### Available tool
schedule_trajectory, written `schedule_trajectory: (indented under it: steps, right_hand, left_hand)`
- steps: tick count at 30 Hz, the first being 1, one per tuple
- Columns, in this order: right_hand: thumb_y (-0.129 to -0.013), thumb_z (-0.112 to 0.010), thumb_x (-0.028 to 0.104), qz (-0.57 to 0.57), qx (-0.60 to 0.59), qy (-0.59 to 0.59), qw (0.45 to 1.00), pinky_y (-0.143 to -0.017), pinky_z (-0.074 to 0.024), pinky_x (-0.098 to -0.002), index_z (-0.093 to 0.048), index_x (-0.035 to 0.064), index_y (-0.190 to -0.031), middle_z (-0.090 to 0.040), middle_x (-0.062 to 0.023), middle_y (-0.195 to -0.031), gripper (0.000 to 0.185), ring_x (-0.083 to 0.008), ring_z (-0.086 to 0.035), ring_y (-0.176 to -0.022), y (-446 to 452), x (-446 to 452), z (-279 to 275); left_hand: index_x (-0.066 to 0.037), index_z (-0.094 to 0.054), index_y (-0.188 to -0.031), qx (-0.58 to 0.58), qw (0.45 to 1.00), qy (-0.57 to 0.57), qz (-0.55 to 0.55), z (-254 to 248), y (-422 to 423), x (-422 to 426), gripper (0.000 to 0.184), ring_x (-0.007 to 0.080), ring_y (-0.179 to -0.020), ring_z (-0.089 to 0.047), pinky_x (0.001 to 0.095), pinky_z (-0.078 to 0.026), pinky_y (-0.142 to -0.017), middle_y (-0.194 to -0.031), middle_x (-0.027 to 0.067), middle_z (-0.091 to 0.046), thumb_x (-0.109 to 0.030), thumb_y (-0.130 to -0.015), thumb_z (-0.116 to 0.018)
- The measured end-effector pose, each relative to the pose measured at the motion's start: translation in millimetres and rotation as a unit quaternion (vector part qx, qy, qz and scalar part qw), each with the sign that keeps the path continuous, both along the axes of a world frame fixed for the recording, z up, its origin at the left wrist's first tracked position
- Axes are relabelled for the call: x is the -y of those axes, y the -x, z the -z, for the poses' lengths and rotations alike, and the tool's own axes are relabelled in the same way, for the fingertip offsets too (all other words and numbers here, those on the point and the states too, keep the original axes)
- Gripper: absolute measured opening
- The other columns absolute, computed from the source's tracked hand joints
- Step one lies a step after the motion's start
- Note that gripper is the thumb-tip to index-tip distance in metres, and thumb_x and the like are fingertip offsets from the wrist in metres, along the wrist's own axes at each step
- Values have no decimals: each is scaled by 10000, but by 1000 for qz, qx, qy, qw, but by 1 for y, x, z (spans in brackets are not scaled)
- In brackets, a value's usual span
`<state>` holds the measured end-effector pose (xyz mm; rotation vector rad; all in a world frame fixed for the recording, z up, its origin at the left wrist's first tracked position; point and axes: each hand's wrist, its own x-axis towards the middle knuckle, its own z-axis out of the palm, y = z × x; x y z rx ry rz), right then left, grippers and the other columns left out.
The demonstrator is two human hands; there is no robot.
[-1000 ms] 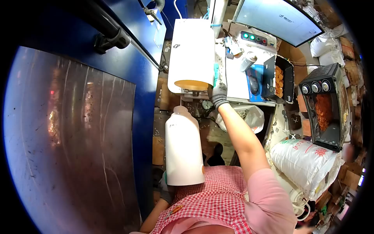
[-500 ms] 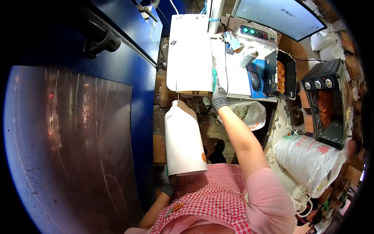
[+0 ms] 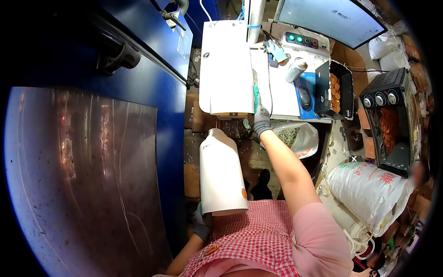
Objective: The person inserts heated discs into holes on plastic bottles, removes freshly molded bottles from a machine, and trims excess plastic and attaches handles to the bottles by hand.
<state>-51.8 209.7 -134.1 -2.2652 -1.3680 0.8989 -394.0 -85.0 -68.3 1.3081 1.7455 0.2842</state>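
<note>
Both hands in grey knit gloves with green on the fingers. Left hand [image 3: 201, 222] at the lower left corner of a white bottle-shaped piece [image 3: 223, 175]; its fingers are partly hidden there, so cannot tell whether it grips. The piece lies in front of the checked apron [image 3: 258, 226], narrow neck pointing away, a round orange spot [image 3: 243, 193] near its lower right edge. Beyond the neck, a white cover [image 3: 226, 69]. Right hand [image 3: 261, 115] reaches to the cover's near right edge, fingers extended forward; cannot tell if they close on anything. Right of that hand, on the worktop: a mouse [image 3: 304, 98] on a blue mat, a spray can [image 3: 296, 69], and a black box [image 3: 324, 90] holding orange-brown pieces.
</note>
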Motion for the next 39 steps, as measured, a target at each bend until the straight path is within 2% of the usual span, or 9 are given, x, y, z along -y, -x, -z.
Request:
schedule_trajectory:
  steps: [15, 19, 21, 23, 29, 32, 33, 36, 39]
  right_hand:
    - [-857, -717, 256, 38, -48, -45, 997, -879, -532, -413, -80, 171, -1557, -545, -237, -1333, 950, -320, -605, -1137, 5, 42, -15]
    - [-914, -656, 412, 210, -391, -140, 885, -876, -535, -395, -147, 154, -1551, -517, -123, -1378, 856, -200, -568, -1164, 0, 170, 50]
    - [-899, -683, 315, 334, -629, -18, 701, -1029, -437, -382, -253, 98, -1520, -439, -167, -1441, 786, -243, -476, -1261, -15, 230, 11]
    - [-920, -609, 484, 366, -739, -94, 557, -1078, -384, -401, -353, 77, -1477, -451, -134, -1441, 736, -260, -483, -1258, -15, 266, -39]
    - [-966, -358, 629, 203, -748, -237, 585, -1070, -420, -456, -314, 112, -1499, -414, -144, -1478, 744, -309, -470, -1283, -88, 270, -85]
    - [-965, -513, 429, 147, -551, -169, 804, -1028, -464, -411, -344, 64, -1477, -467, -140, -1430, 650, -266, -498, -1261, -98, 273, -117]
    - [-928, -580, 398, 121, -591, -165, 780, -1042, -443, -388, -357, 58, -1473, -474, -128, -1426, 680, -244, -493, -1264, -87, 259, -133]
    - [-793, -772, 360, 23, -633, -154, 758, -1094, -357, -329, -360, 46, -1483, -474, -95, -1439, 863, -180, -455, -1288, -56, 218, -167]
    - [-730, -834, 383, -108, -631, -180, 747, -1075, -374, -336, -340, 35, -1488, -491, -93, -1408, 970, -176, -446, -1289, -43, 204, -209]
  left_hand:
    - [-16, -594, -1166, -50, 984, -74, 156, 9, 11, 5, 573, 370, -885, -677, 412, -522, -707, -1026, 214, -673, -532, -960, -453]
    - [-62, -541, -1332, 127, 988, -25, 80, 10, 0, -19, 421, 381, -1085, -620, 395, -512, -879, -1183, 250, -628, -257, -961, -503]
    - [-66, -518, -1349, 144, 969, -23, 198, -15, -24, -59, 439, 388, -1034, -633, 411, -516, -868, -1130, 244, -647, -191, -929, -526]
    - [-79, -475, -1377, 68, 944, 0, 322, -16, -50, -86, 481, 380, -1008, -632, 426, -504, -889, -1111, 219, -653, -149, -904, -528]
    - [-95, -508, -1338, 131, 847, -25, 515, -48, -98, -133, 507, 339, -1219, -528, 422, -427, -1037, -1314, 180, -558, -93, -842, -615]
    - [-15, -533, -1308, 337, 900, -70, 269, -88, -116, -161, 486, 259, -1218, -538, 367, -417, -1050, -1306, 145, -564, -97, -845, -653]
    - [9, -511, -1330, 387, 885, -141, 217, -107, -123, -173, 519, 251, -1229, -522, 360, -414, -1046, -1328, 138, -548, -76, -844, -671]
    - [24, -468, -1372, 325, 877, -218, 278, -147, -145, -218, 612, 255, -1253, -504, 362, -398, -1061, -1382, 136, -505, -247, -872, -693]
    - [49, -400, -1411, 509, 788, 17, 346, -202, -169, -231, 963, 251, -1225, -529, 394, -435, -1032, -1362, 165, -521, -655, -800, -641]
